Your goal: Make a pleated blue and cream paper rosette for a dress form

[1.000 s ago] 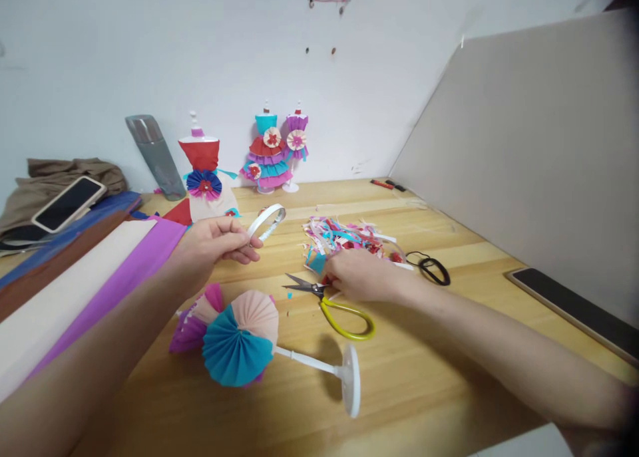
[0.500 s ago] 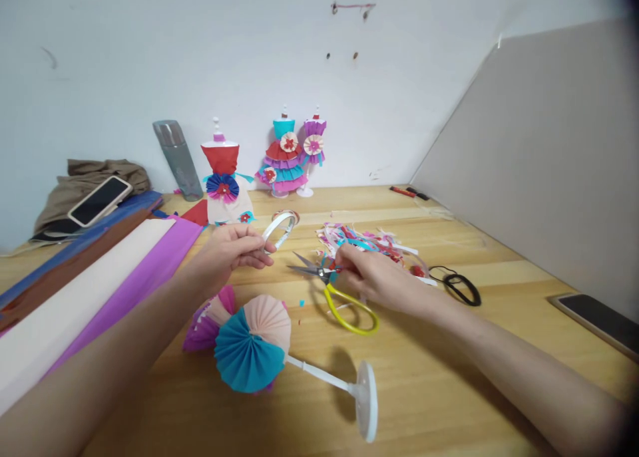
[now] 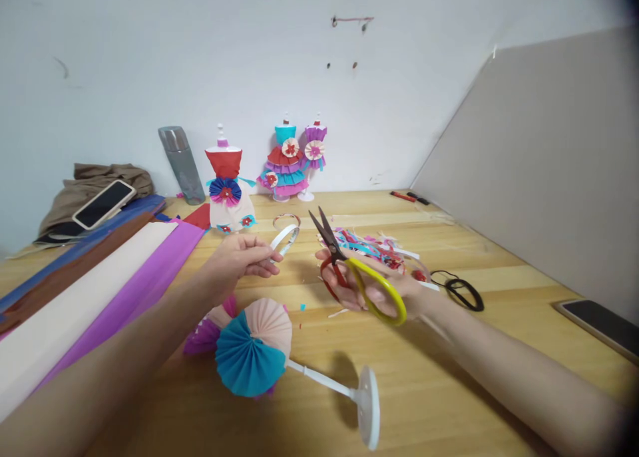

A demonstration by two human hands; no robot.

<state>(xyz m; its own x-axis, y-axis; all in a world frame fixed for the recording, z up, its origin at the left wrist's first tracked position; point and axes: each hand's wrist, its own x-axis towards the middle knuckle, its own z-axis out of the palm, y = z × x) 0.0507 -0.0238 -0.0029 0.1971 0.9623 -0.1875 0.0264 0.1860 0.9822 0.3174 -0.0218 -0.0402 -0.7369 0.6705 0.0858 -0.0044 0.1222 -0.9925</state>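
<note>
My left hand (image 3: 249, 254) pinches a narrow roll of white tape (image 3: 285, 239) between thumb and fingers above the table. Across from it, my right hand (image 3: 372, 287) is turned palm up with scissors (image 3: 342, 254) lying over it. The scissors have one red and one yellow handle loop; their dark blades point up and away, slightly parted. Some fingers are hooked through the red loop. Below my left hand a doll stand (image 3: 324, 380) lies on its side, with a pleated blue and pale pink paper fan (image 3: 252, 357) on it and purple paper behind.
Colourful paper scraps (image 3: 372, 244) are heaped behind my right hand. Three dressed stands, one in a red top (image 3: 224, 161), are against the wall beside a bottle (image 3: 182, 167). Long crepe paper sheets (image 3: 114, 271) lie left. A black cord (image 3: 464, 294) and a phone (image 3: 599, 320) are right.
My right hand has rolled from palm down to palm up, swinging the scissors' blades upward and their yellow loop to the right. My left hand still holds the tape, a little lower.
</note>
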